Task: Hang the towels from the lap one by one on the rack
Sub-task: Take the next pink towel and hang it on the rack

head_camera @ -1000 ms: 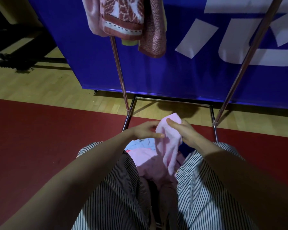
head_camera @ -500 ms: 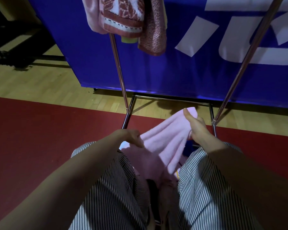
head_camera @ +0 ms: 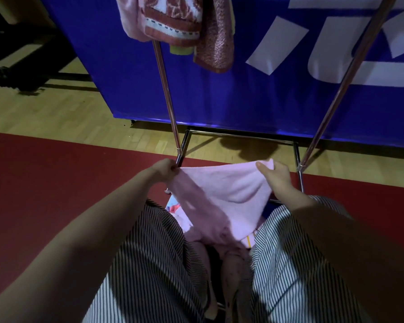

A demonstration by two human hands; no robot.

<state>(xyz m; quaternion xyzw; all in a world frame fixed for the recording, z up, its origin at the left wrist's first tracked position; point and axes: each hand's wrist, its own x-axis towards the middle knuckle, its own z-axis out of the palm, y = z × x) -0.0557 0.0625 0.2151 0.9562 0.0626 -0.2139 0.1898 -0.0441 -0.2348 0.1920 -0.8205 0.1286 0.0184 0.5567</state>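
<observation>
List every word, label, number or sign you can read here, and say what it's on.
No text can be read in this view.
blue banner: large white strokes, cut off by the frame edge; no whole character can be read.
hanging towels: woven patterns only, no lettering.
pink towel: no label visible.

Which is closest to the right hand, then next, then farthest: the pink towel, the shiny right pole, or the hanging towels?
1. The pink towel: the right hand pinches its corner.
2. The right pole: close by, on the right.
3. The hanging towels: high up, on the left.
</observation>
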